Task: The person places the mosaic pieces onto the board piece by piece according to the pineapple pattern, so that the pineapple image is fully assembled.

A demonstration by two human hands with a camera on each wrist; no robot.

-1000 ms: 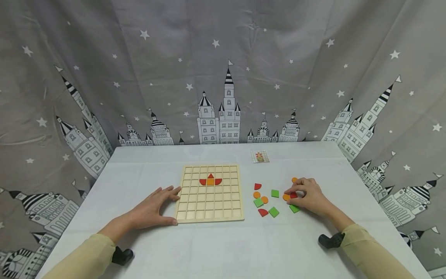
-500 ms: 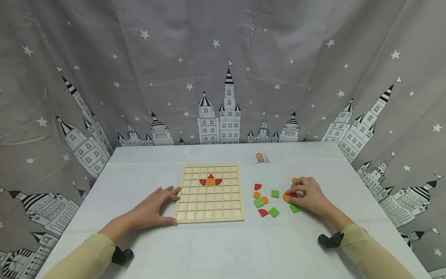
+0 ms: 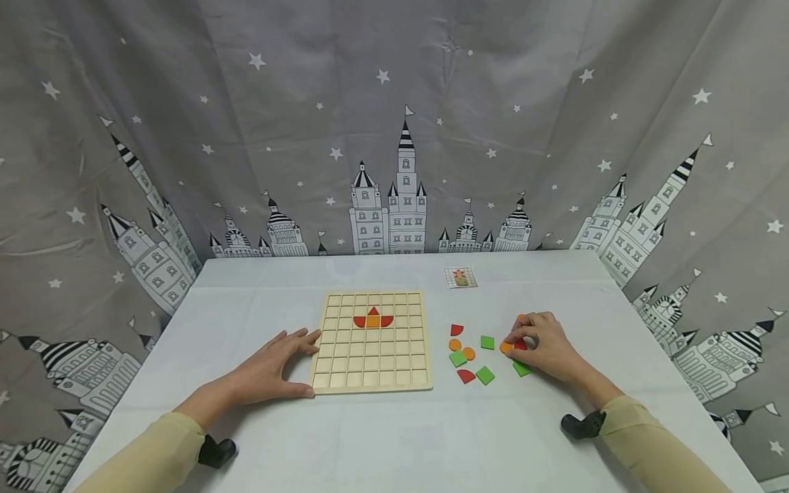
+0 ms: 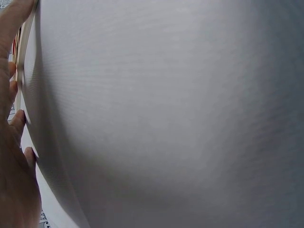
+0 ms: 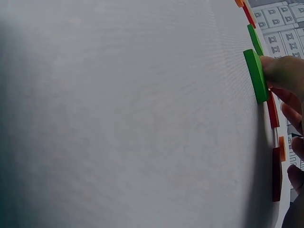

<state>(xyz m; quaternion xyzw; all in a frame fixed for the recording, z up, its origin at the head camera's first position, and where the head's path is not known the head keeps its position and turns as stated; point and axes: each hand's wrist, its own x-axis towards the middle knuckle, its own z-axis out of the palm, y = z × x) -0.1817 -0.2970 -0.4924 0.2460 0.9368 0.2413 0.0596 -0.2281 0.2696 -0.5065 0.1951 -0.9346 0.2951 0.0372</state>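
Note:
My left hand (image 3: 266,370) lies at the left side of the pale wooden grid board (image 3: 370,378), fingertips at its left edge and thumb at its near corner. Set in the board are a red triangle (image 3: 373,311), an orange square (image 3: 372,322) and two red quarter-rounds (image 3: 386,321). Off to the right, my right hand (image 3: 550,348) pinches a small orange disc (image 3: 506,348) between thumb and forefinger, low over the table. A red piece (image 3: 520,344) shows beneath its fingers. A green square (image 5: 257,76) stands out beside the thumb in the right wrist view.
Between board and right hand lie loose green squares (image 3: 485,374), orange discs (image 3: 455,344) and red quarter-rounds (image 3: 466,376). A small pattern card (image 3: 461,277) lies at the back of the white table (image 3: 394,441). Behind hangs a grey castle-print curtain (image 3: 394,96).
The right fingers shift very slightly around the orange disc, and the hand covers more of another orange disc behind it. The left hand and the board stay in place.

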